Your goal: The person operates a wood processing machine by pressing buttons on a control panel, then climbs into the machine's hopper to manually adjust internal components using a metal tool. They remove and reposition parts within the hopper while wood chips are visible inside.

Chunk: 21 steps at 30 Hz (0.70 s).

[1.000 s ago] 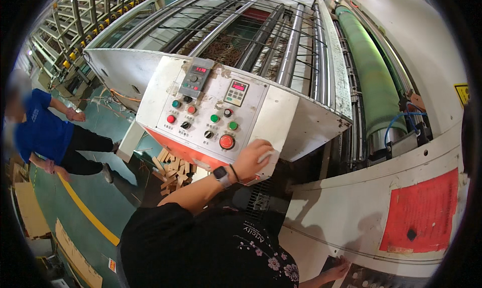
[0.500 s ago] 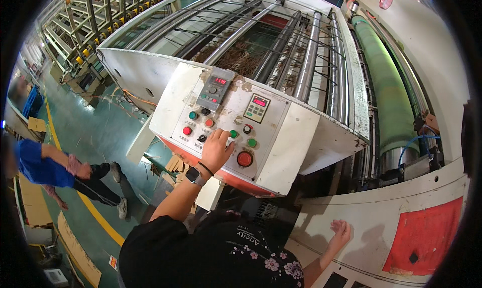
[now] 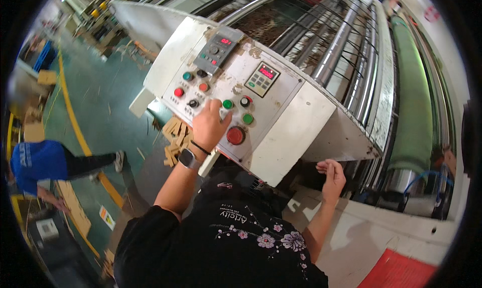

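Note:
My left hand [image 3: 208, 126] rests on the white control panel [image 3: 281, 120], its fingers bent and thumb apart, beside a green push button [image 3: 227, 104]. The fingertips touch the panel surface; whatever lies under them is hidden. A black selector knob [image 3: 193, 103] sits left of the hand, and a large red mushroom button [image 3: 235, 135] sits to its right. Farther up the panel are a grey controller [image 3: 217, 51] and a keypad display [image 3: 262, 79], both with red digits. My right hand [image 3: 332, 180] hovers off the panel's right side, loosely open, holding nothing.
Behind the panel lie metal rollers [image 3: 337, 42] crossed by thin dark rods. A long green roller [image 3: 412, 95] runs along the right. To the left, a person in a blue shirt [image 3: 40, 160] bends near cardboard pieces [image 3: 73, 207]. Cardboard scraps [image 3: 176, 137] lie below the panel.
My view has shifted, and my left hand stays at the same spot on the panel. My right hand has risen toward the panel. The grey controller's digits differ. The person in blue has bent lower.

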Motion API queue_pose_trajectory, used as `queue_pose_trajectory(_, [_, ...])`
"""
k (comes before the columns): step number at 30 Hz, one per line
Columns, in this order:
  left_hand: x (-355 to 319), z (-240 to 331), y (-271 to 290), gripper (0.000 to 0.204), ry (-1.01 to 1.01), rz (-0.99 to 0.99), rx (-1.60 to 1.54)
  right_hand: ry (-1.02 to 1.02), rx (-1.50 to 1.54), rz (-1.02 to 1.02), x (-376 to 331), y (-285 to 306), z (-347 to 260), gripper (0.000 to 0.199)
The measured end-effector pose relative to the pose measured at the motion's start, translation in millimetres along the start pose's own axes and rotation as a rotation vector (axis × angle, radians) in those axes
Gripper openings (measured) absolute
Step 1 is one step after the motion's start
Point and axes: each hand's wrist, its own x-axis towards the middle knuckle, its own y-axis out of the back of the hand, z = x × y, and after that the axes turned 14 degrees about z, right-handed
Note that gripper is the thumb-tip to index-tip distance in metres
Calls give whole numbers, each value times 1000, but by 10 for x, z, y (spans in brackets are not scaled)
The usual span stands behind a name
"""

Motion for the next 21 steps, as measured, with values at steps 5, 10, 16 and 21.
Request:
queue_pose_trajectory(5, [-216,-40,33,31,114,-140,382,68,87,-244,350,-279,49,17])
queue_pose_trajectory(10, [-281,45,-32,32,249,-87,488,512,13,-375,575,-633,-31,11])
queue_pose_trajectory(16, [-439,-106,-147,30,405,56,336,981,-43,-339,865,-1006,21,3])
queue_pose_trajectory(21, [-1195,126,-356,41,523,431,168,1025,-36,-337,930,-1024,45,6])
